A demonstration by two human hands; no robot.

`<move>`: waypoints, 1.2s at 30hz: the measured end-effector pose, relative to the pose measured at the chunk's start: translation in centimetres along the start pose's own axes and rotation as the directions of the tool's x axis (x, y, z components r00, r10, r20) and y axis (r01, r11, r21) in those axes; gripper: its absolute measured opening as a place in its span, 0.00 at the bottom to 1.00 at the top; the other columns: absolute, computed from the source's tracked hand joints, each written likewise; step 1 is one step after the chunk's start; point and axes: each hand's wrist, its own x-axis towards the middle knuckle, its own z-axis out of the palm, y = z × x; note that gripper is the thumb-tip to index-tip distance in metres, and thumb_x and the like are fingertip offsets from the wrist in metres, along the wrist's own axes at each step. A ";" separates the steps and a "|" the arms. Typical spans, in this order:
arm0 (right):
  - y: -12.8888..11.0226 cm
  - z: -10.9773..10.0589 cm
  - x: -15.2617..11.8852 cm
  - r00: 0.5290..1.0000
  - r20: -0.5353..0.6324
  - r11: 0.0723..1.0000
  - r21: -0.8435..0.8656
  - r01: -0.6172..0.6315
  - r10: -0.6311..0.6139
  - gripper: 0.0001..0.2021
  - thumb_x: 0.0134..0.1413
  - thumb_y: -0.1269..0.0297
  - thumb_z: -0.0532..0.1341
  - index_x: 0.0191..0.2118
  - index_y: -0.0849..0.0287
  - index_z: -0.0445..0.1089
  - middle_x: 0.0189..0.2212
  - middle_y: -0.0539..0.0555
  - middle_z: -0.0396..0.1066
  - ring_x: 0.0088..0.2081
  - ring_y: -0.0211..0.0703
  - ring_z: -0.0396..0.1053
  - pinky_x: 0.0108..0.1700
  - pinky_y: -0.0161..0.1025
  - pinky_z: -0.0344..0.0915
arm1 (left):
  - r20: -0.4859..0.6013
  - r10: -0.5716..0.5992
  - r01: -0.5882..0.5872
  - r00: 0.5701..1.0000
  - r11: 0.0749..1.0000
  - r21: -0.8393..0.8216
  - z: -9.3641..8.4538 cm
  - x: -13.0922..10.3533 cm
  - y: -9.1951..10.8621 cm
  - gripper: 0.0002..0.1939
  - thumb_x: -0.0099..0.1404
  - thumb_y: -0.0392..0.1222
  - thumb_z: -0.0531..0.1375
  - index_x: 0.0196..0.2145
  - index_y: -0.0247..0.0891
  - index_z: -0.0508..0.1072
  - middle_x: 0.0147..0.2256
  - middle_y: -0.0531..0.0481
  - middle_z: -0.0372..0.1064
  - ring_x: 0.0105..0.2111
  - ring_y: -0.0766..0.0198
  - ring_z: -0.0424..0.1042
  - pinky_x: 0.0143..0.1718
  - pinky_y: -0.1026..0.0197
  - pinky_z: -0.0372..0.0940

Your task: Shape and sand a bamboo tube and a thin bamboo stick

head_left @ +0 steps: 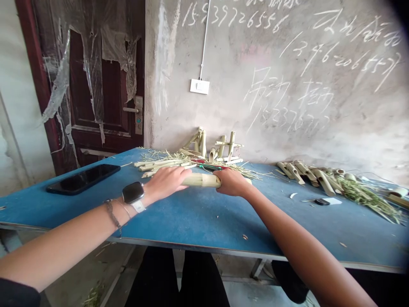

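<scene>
A thick pale bamboo piece (202,180) lies crosswise between my hands over the blue table. My left hand (166,182), with a watch on its wrist, rests on the bamboo's left end, its fingers stretched out. My right hand (232,181) is closed round the right part, and a short end shows past it. Just behind the hands are thin bamboo strips (159,163) and a green-handled tool (207,166), partly hidden by the right hand.
A black phone (83,179) lies on the blue table (191,221) at left. Small bamboo structures (230,146) stand near the wall. Cut bamboo tubes (323,182), green shavings (364,194) and a small black object (322,202) lie at right.
</scene>
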 end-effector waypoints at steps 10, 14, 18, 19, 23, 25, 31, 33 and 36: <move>-0.9 -1.4 -0.3 0.945 -0.319 0.979 -0.203 0.010 -0.076 0.09 0.55 0.73 0.50 0.38 0.61 0.65 0.32 0.56 0.70 0.34 0.43 0.65 0.34 0.38 0.52 | 0.345 -0.074 0.227 0.936 0.875 -0.427 0.1 0.0 -0.8 0.17 0.61 0.48 0.54 0.44 0.36 0.64 0.35 0.48 0.70 0.30 0.59 0.70 0.28 0.63 0.61; -0.5 -1.1 -0.3 0.998 0.058 0.995 0.100 0.027 -0.033 0.12 0.42 0.67 0.60 0.38 0.57 0.66 0.31 0.51 0.70 0.30 0.41 0.67 0.27 0.34 0.52 | -0.005 0.031 -0.031 0.999 0.996 0.080 0.0 -0.1 -0.2 0.18 0.57 0.37 0.59 0.45 0.35 0.63 0.40 0.43 0.68 0.39 0.55 0.68 0.36 0.59 0.60; -0.8 -0.8 -0.2 0.994 -0.106 1.000 -0.026 0.011 -0.014 0.09 0.49 0.69 0.56 0.39 0.58 0.65 0.33 0.54 0.70 0.34 0.43 0.67 0.30 0.36 0.53 | 0.057 0.017 -0.010 0.998 0.994 -0.108 0.4 0.2 -1.1 0.18 0.57 0.44 0.58 0.45 0.37 0.64 0.39 0.46 0.69 0.36 0.59 0.70 0.33 0.62 0.61; -1.0 -0.9 -0.2 0.980 -0.197 0.995 -0.099 0.022 -0.041 0.08 0.52 0.70 0.53 0.39 0.59 0.65 0.34 0.55 0.70 0.35 0.44 0.66 0.32 0.37 0.53 | 0.148 0.007 0.028 0.989 0.972 -0.235 0.5 0.2 -1.4 0.18 0.59 0.47 0.57 0.45 0.38 0.64 0.37 0.48 0.70 0.33 0.61 0.71 0.31 0.63 0.62; -1.6 -1.5 -0.4 0.918 -0.352 0.959 -0.269 0.085 -0.180 0.12 0.58 0.74 0.45 0.40 0.61 0.64 0.34 0.58 0.69 0.39 0.46 0.64 0.37 0.40 0.52 | 0.405 0.106 0.122 0.908 0.858 -0.498 0.8 0.1 -2.0 0.16 0.63 0.49 0.51 0.45 0.40 0.64 0.31 0.53 0.72 0.26 0.65 0.71 0.25 0.65 0.61; -1.6 -1.6 -0.5 0.944 -0.303 0.971 -0.233 0.056 -0.127 0.10 0.56 0.74 0.47 0.39 0.61 0.64 0.32 0.57 0.70 0.36 0.45 0.65 0.35 0.39 0.52 | 0.268 0.039 0.055 0.963 0.941 -0.334 0.6 0.0 -1.5 0.15 0.61 0.46 0.54 0.45 0.40 0.64 0.34 0.50 0.71 0.30 0.63 0.71 0.27 0.64 0.61; -1.0 -0.6 -0.4 1.000 -0.027 1.000 -0.023 -0.011 0.010 0.08 0.47 0.68 0.57 0.37 0.56 0.64 0.31 0.51 0.70 0.30 0.41 0.66 0.27 0.35 0.50 | -0.028 0.086 -0.079 0.996 0.974 0.213 -0.1 0.2 -0.2 0.19 0.57 0.37 0.60 0.46 0.36 0.64 0.37 0.45 0.69 0.37 0.58 0.69 0.36 0.60 0.60; -1.2 -0.6 -0.3 0.992 -0.127 0.996 -0.089 -0.010 -0.002 0.07 0.50 0.70 0.54 0.37 0.58 0.64 0.31 0.53 0.70 0.32 0.42 0.66 0.29 0.36 0.51 | 0.013 0.032 -0.033 0.999 0.998 0.062 0.3 0.3 -0.7 0.19 0.56 0.42 0.60 0.45 0.37 0.65 0.36 0.46 0.70 0.35 0.59 0.70 0.33 0.61 0.61; -1.6 -1.1 -0.4 0.943 -0.303 0.966 -0.253 0.061 -0.138 0.11 0.57 0.75 0.47 0.38 0.60 0.64 0.33 0.55 0.69 0.35 0.43 0.65 0.34 0.39 0.52 | 0.287 0.024 0.074 0.958 0.943 -0.323 0.9 0.3 -1.6 0.16 0.59 0.47 0.56 0.44 0.40 0.65 0.31 0.51 0.71 0.26 0.64 0.71 0.25 0.65 0.60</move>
